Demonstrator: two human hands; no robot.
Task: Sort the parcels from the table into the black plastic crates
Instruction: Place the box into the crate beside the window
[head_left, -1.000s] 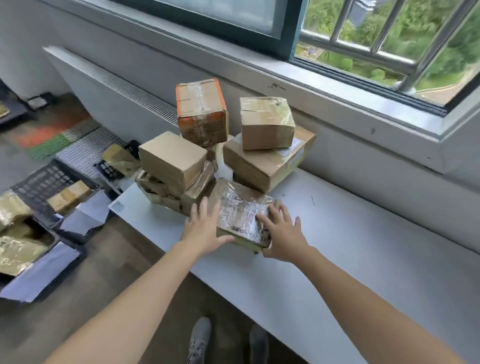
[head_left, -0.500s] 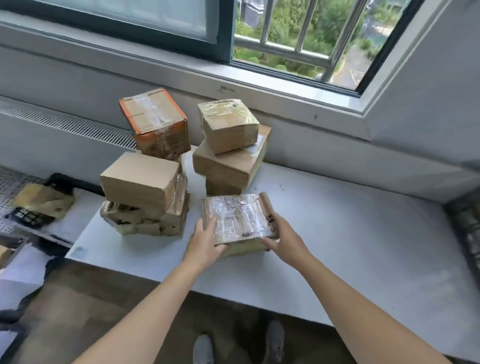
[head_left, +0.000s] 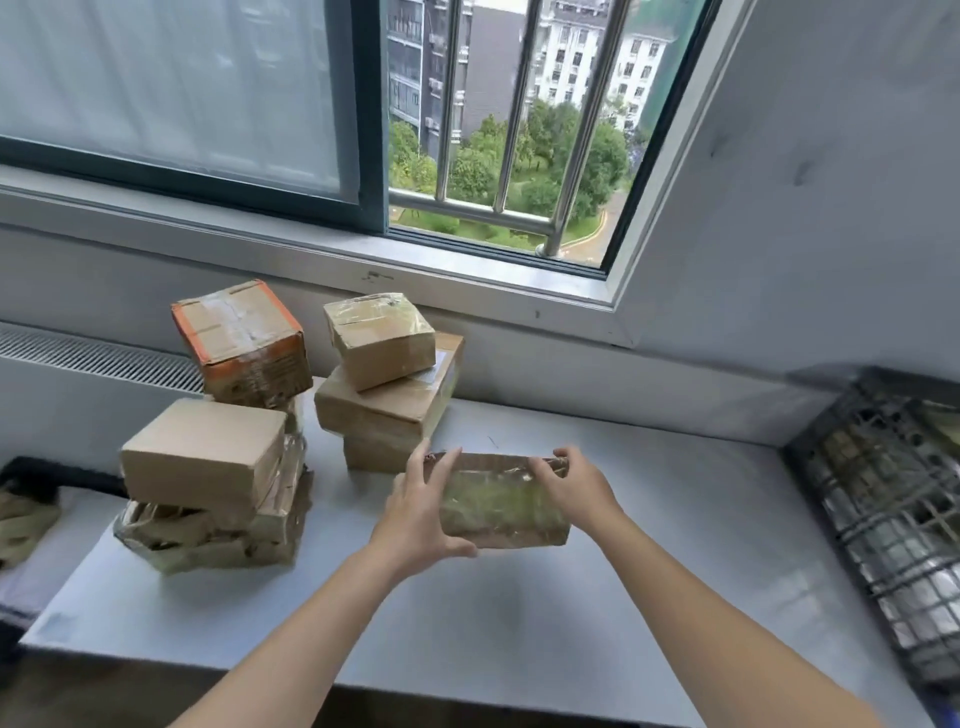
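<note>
Count. Two hands and eight parcels that we can tell apart. One black crate (head_left: 883, 519) is in view.

- Left pile, three: an orange-edged box (head_left: 241, 340) on top at the back, a plain box (head_left: 202, 452) in front of it, and a crumpled taped parcel (head_left: 208, 538) under the plain box. Whatever carries the orange-edged box is mostly hidden.
- Right stack, three: a small taped box (head_left: 382, 340) on a flat box (head_left: 387, 402), which sits on a lower box (head_left: 376, 453).
- One taped parcel (head_left: 501, 506) is in the hands.
- One tan packet (head_left: 26, 519) is at the far left, off the table.

Hands. The left hand (head_left: 415, 525) grips the parcel's left end, fingers over the top and thumb along the lower edge. The right hand (head_left: 576, 486) is curled round its right end. The parcel hangs just in front of the right stack and appears lifted off the table (head_left: 675, 561), with a shadow under it.

Edges and room. The piles crowd the left and rear of the table. The surface is bare from the parcel rightward to the crate, which stands at the table's right end with goods showing through its lattice. The front edge of the table runs along the bottom of the view. A wall and a window sill (head_left: 467, 280) close the far side.

Heading. The parcel's long axis runs left to right, roughly along the front edge. Its broad taped face is turned toward us and the top edge is tipped away.
</note>
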